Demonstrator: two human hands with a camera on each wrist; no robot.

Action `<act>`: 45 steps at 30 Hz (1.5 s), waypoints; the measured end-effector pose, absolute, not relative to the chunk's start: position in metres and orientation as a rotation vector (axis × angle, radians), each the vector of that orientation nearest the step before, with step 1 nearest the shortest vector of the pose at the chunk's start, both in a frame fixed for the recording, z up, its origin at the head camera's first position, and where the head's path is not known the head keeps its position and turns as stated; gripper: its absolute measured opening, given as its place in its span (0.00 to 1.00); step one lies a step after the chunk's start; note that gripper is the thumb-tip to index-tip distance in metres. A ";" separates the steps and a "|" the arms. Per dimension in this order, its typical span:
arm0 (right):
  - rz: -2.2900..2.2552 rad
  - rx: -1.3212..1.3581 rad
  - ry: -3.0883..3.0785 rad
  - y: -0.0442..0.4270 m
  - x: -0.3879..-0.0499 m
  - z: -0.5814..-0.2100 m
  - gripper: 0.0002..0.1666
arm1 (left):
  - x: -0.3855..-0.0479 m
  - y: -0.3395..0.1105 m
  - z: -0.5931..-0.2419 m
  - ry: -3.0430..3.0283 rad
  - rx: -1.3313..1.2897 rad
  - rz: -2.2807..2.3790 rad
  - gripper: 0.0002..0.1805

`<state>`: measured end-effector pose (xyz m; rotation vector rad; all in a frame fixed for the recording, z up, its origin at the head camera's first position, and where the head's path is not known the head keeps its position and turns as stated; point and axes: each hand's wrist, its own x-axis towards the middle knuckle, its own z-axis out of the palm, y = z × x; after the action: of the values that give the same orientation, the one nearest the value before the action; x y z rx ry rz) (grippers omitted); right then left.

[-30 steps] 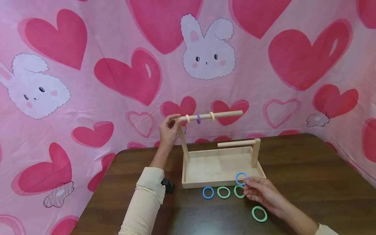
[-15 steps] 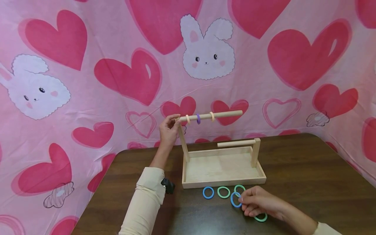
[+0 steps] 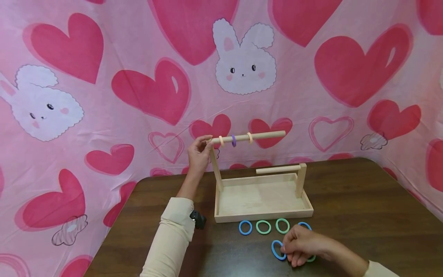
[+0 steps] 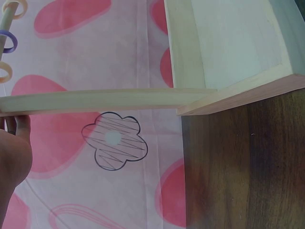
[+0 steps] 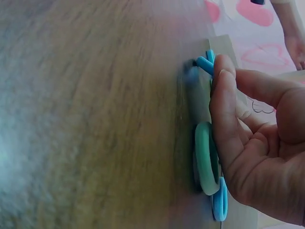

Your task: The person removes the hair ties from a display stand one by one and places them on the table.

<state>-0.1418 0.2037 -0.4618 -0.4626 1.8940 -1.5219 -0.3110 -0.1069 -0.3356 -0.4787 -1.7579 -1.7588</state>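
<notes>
My left hand (image 3: 199, 154) grips the top of the tall left post of a wooden ring stand (image 3: 215, 165), where the upper bar (image 3: 270, 135) joins it. On that bar hang a purple ring (image 3: 233, 141) and two peach rings, one being the peach ring (image 3: 250, 137) farther right. Between thumb and fingertips my right hand (image 3: 304, 244) pinches a blue ring (image 3: 273, 251), tilted, low over the table in front of the stand. Partly covered by this hand, a green ring (image 3: 312, 259) lies on the table; the right wrist view shows a green ring (image 5: 202, 162) beside the fingers.
Along the tray's (image 3: 263, 218) front edge lie a blue ring (image 3: 240, 231), a green ring (image 3: 258, 231), another green ring (image 3: 277, 230) and a second blue ring (image 3: 304, 224). A shorter bar (image 3: 277, 169) juts left from the low right post (image 3: 300, 182). A heart-patterned cloth hangs behind the table.
My right hand has brought the blue ring from the tray's front edge back toward me and slightly left. Another blue ring, hidden before, now shows behind the hand. My left hand stays still.
</notes>
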 end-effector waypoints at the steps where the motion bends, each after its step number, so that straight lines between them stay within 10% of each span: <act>1: -1.518 -0.459 1.910 0.203 -0.142 -0.461 0.18 | -0.311 -0.107 -0.336 -1.758 -0.481 -1.758 0.11; 45: -1.800 -0.697 2.116 0.205 -0.192 -0.372 0.28 | -0.311 -0.107 -0.336 -1.767 -0.473 -1.712 0.12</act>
<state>-0.1918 0.2052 -0.3718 -0.6969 2.1161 -1.8000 -0.3106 -0.1065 -0.3358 -0.4731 -1.7671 -1.7121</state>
